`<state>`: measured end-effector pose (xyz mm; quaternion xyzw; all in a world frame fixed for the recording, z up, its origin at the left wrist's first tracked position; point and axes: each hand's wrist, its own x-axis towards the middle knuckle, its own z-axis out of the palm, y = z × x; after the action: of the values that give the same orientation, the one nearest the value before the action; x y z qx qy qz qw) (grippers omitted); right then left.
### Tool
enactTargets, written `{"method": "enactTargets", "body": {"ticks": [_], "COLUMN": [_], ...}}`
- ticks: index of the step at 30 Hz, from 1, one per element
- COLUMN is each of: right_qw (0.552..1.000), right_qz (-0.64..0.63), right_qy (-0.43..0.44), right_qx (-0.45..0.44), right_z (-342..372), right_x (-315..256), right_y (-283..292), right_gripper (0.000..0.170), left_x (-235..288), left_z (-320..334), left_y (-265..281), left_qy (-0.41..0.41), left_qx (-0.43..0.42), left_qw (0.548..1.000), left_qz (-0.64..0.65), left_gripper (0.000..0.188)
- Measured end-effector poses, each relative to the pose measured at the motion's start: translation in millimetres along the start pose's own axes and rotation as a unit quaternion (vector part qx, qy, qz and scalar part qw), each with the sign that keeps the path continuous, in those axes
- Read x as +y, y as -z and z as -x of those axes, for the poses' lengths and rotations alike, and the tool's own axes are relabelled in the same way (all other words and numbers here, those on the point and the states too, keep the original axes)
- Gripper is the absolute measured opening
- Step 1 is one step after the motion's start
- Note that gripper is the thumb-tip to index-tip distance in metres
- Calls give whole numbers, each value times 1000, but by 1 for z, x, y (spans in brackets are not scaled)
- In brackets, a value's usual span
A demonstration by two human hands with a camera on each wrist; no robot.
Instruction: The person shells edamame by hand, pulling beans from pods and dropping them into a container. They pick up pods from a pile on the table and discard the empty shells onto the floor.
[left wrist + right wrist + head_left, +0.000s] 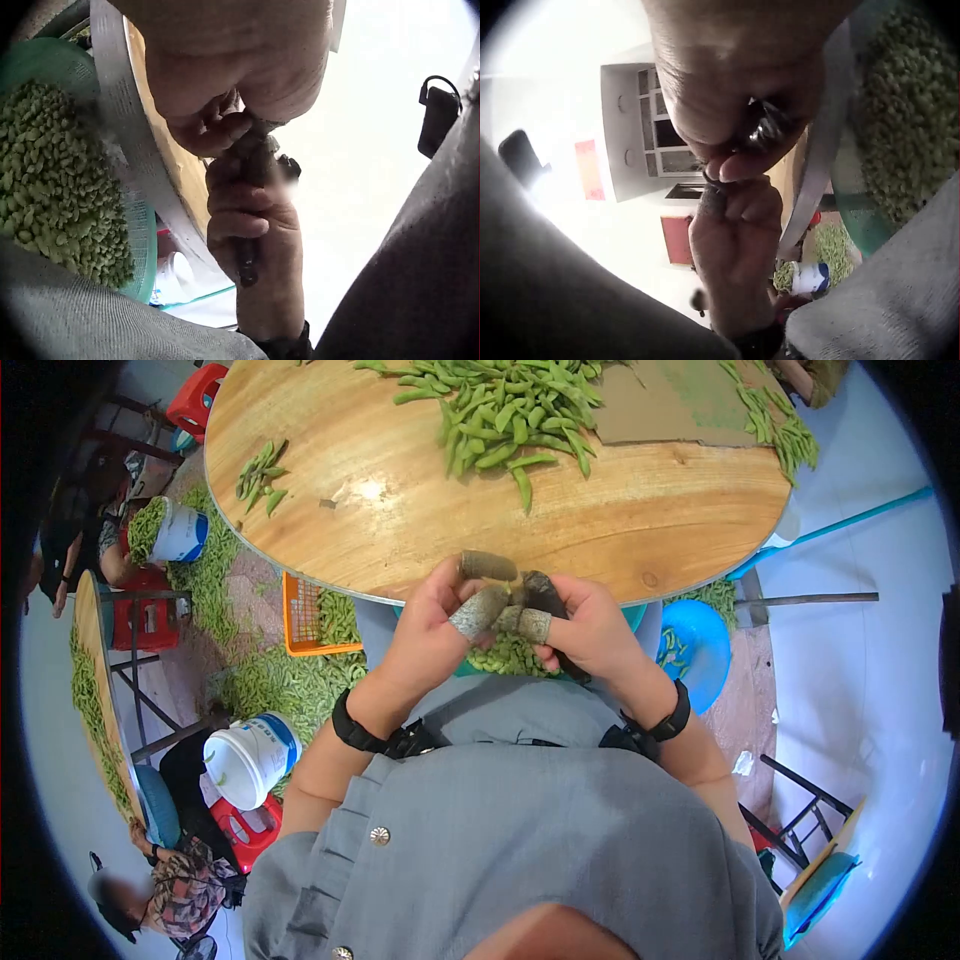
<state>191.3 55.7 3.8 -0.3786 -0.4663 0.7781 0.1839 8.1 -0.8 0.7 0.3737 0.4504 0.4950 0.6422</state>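
Both hands meet fingertip to fingertip just over the table's near edge. My left hand (pixel 432 630) wears grey covers on thumb and index finger, which pinch a small pale green pod, mostly hidden. My right hand (pixel 597 628) has a grey cover on its thumb (pixel 535 625), close against the left fingertips. Its other fingers curl round a dark, slim object (pixel 247 271) whose blunt end sticks out below them; I cannot tell its kind. Below the hands, shelled green beans (pixel 52 180) fill a green mesh basket (pixel 144 244) by my lap.
Green pods (pixel 500 420) are heaped on the wooden table (pixel 340 540) beside cardboard (pixel 680 410). Left stand an orange crate (pixel 297 625), a lidded white bucket (pixel 240 765) and a pod-filled bucket (pixel 180 530). A blue basin (pixel 705 650) lies right. Another person (pixel 175 890) sits lower left.
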Motion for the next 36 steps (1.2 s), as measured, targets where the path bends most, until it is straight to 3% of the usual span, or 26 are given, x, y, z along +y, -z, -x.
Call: {"method": "enactTargets", "body": {"ticks": [2, 5, 7, 8, 9, 10, 12, 14, 16, 18, 19, 21, 23, 24, 25, 27, 29, 31, 32, 34, 35, 36], "right_qw": [1000, 997, 992, 951, 875, 873, 841, 854, 754, 728, 701, 727, 749, 802, 849, 874, 896, 900, 900, 863, 864, 892], "right_qz": [7, 65, 117, 289, 450, 452, 502, 481, 544, 564, 582, 565, 551, 491, 426, 385, 344, 337, 338, 417, 415, 349], "right_qy": [10, 31, 42, 110, 175, 178, 193, 173, 260, 255, 249, 233, 216, 191, 165, 167, 170, 211, 212, 249, 250, 264], "right_qx": [-6, 1, 13, 23, 32, 32, 60, 99, 262, 295, 329, 314, 296, 282, 266, 245, 222, 177, 176, 137, 138, 116], "right_z": [-3, -2, 1, 2, 2, -1, -7, -29, -56, -80, -87, -86, -79, -72, -65, -48, -31, -20, -18, -16, -15, -13], "right_x": [6, 4, -3, -8, -12, -13, -10, -21, -31, -29, -29, -27, -27, -27, -26, -28, -27, -25, -22, -12, -9, -5], "right_y": [2, 3, 5, 7, 9, 12, 19, 15, 15, 12, 10, 7, 4, 3, 0, -9, -18, -25, -24, -18, -16, -13], "right_gripper": [12, 14, 16, 20, 23, 23, 28, 25, 25, 25, 25, 25, 25, 25, 25, 24, 24, 23, 23, 26, 26, 28], "left_x": [-2, -5, -7, -5, 0, 5, 17, 22, 22, 24, 25, 28, 28, 27, 23, 14, 11, -2, -4, 2, 3, 3], "left_z": [1, 4, 5, 7, 9, 11, 20, 35, 50, 62, 68, 76, 73, 69, 63, 44, 23, 3, -1, -7, -6, -5], "left_y": [2, 1, 1, 4, 11, 19, 38, 64, 89, 112, 118, 124, 115, 107, 102, 78, 41, 23, 20, 14, 15, 15], "left_qy": [30, 0, -68, -71, -100, -128, -164, -184, -182, -178, -179, -111, -138, -167, -201, -235, -162, -110, -111, 3, 10, 12], "left_qx": [-18, -13, -7, -7, 53, 115, 215, 305, 351, 440, 441, 450, 457, 460, 439, 330, 198, 84, 85, 5, 16, 15], "left_qw": [999, 999, 994, 993, 976, 944, 899, 853, 840, 731, 728, 592, 566, 541, 569, 712, 886, 969, 969, 999, 1000, 999], "left_qz": [42, -38, -90, -89, -187, -283, -344, -383, -371, -491, -493, -659, -672, -684, -666, -573, -388, -204, -204, -37, -24, -25], "left_gripper": [25, 27, 23, 23, 21, 20, 19, 20, 20, 20, 20, 23, 22, 21, 21, 22, 22, 22, 22, 22, 22, 22]}}
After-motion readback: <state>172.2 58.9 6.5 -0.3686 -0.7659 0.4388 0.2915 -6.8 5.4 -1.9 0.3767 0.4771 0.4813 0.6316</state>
